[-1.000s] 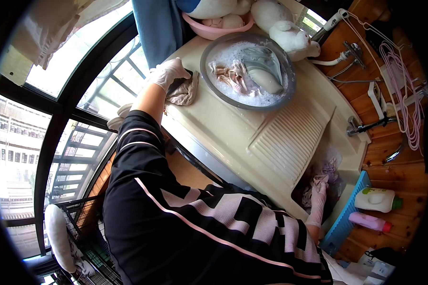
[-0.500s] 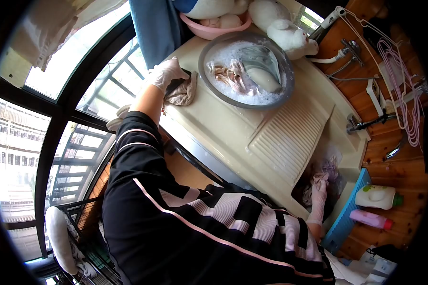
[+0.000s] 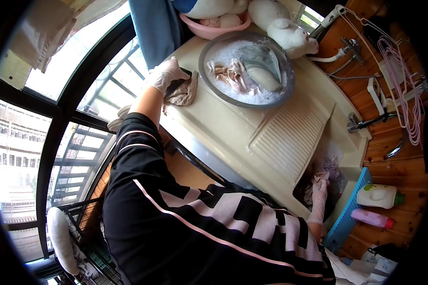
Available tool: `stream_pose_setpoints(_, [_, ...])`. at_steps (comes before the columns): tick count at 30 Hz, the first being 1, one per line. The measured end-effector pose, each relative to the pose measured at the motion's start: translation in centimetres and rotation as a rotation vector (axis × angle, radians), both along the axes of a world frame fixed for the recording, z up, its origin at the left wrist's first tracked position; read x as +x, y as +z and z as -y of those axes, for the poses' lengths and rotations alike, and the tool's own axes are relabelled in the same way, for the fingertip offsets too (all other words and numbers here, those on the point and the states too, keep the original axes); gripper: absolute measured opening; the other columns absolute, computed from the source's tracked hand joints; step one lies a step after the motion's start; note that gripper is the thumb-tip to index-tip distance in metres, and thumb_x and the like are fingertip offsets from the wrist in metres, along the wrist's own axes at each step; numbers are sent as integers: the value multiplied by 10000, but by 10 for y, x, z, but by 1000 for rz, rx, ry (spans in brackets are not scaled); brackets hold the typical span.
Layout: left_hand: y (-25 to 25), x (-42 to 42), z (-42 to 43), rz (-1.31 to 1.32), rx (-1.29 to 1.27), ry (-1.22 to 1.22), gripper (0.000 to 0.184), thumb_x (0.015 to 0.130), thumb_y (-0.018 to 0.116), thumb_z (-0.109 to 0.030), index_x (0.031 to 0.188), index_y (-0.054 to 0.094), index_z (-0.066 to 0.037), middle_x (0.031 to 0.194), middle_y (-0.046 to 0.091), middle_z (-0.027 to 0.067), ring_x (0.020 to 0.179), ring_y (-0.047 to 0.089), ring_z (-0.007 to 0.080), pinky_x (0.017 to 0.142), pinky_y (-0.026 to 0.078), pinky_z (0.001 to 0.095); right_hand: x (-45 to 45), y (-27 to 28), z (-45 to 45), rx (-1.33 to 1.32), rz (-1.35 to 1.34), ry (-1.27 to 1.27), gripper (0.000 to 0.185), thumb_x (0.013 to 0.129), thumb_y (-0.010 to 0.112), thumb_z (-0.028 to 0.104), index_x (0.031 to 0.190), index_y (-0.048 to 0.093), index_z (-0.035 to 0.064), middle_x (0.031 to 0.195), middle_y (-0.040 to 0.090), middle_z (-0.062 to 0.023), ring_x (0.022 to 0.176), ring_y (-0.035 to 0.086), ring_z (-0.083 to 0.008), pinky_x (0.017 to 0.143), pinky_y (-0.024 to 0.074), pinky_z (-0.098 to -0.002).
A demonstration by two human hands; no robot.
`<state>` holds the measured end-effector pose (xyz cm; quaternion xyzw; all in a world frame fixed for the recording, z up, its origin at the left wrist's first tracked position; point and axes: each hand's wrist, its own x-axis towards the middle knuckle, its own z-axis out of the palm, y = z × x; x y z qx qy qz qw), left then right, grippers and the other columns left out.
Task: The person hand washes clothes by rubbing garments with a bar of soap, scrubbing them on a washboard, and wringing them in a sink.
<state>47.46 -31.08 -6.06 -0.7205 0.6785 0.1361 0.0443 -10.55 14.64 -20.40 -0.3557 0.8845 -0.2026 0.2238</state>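
Note:
My left hand (image 3: 168, 74), in a thin whitish glove, is at the window-side edge of the beige washing counter. Its fingers curl beside a dark, flat object that I cannot make out. A crumpled beige-brown cloth (image 3: 184, 91) lies against that object. Down in the sink basin, my right hand (image 3: 320, 186), gloved too, has its fingers closed on a bunched wet cloth (image 3: 332, 166) of greyish-lilac colour. Between the two, a grey tub (image 3: 290, 88) holds suds, a beige-pink cloth (image 3: 233, 76) and a pale grey-green item (image 3: 264, 71).
A ribbed washboard slope (image 3: 285, 142) leads into the sink. A pink basin (image 3: 209, 32) and white plush toys (image 3: 290, 35) stand at the back. Taps (image 3: 354, 122) and pink cords (image 3: 404, 90) are on the wooden wall. Detergent bottles (image 3: 375, 196) stand beyond a blue panel (image 3: 345, 213).

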Motion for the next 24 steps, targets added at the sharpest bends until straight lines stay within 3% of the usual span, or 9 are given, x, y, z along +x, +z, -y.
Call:
stream_pose_setpoints(8, [4,-4,-5,18,-10,14,757,635,788,-462,1229,557,-54,1205,623,151,1143,579,319,952,431,472,-1,2,2,44,-7,10,481,873,619,211,1306,459,76,1191,584,-200,1103,579,-304,931,441,-368])
stream_pose_setpoints(11, [-1,-1,-3,17,-43,-10,761,636,777,-468,1224,558,-36,1190,627,165,1123,592,311,942,452,421,7,6,2,-21,-3,-4,352,875,614,163,1193,492,73,1116,600,-217,1067,586,-332,922,438,-375])
stream_pose_setpoints(16, [-6,4,-1,9,-136,-85,787,615,784,-487,1206,567,-14,1155,638,184,1083,613,297,908,479,353,13,16,4,-63,-53,52,323,891,593,222,1178,509,98,1138,598,-207,1070,578,-353,922,440,-393])
stream_pose_setpoints(17, [-11,5,0,3,-177,-90,806,591,796,-491,1194,572,-6,1120,648,194,1057,623,307,899,484,377,14,16,4,-79,-61,75,320,895,589,239,1174,515,104,1142,596,-207,1072,576,-359,920,441,-398])
stream_pose_setpoints(20, [-18,7,-4,-137,-204,-135,807,588,806,-467,1202,565,-3,1093,651,204,1024,632,317,883,494,386,17,23,8,-74,-49,50,321,899,586,292,1157,528,109,1146,596,-212,1080,568,-374,908,444,-416])
stream_pose_setpoints(24, [3,-9,-25,-449,-133,-96,852,605,839,-261,1339,467,-42,1151,642,163,1042,624,253,918,471,335,0,43,25,-138,-2,-52,431,899,621,275,1240,525,30,1216,593,-198,1124,582,-281,948,437,-354])
